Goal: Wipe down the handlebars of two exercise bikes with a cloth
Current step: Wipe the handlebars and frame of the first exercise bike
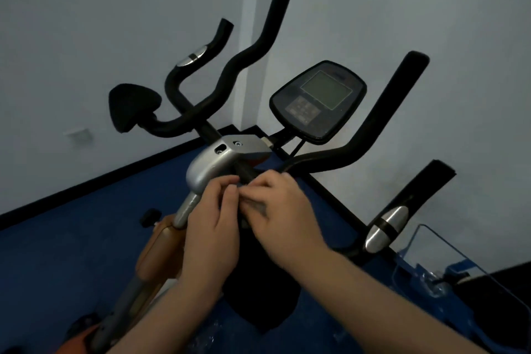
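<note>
An exercise bike fills the head view, with black curved handlebars: the left bar (230, 66) rises toward the wall and the right bar (373, 129) sweeps up to the right. A lower right grip (413, 195) carries a silver sensor plate. My left hand (212, 227) and my right hand (281, 210) meet just below the silver stem housing (209, 164), at the middle of the bars. Both pinch a dark cloth (258, 302) that hangs down under them. The fingers hide most of its top edge.
A console with a grey screen (319, 100) stands behind the hands. A black pad (132, 106) sits at the left bar's end. An orange and grey frame (155, 256) runs down to the lower left. A blue machine with a clear plastic cover (439, 261) is at the lower right. White walls form a corner behind.
</note>
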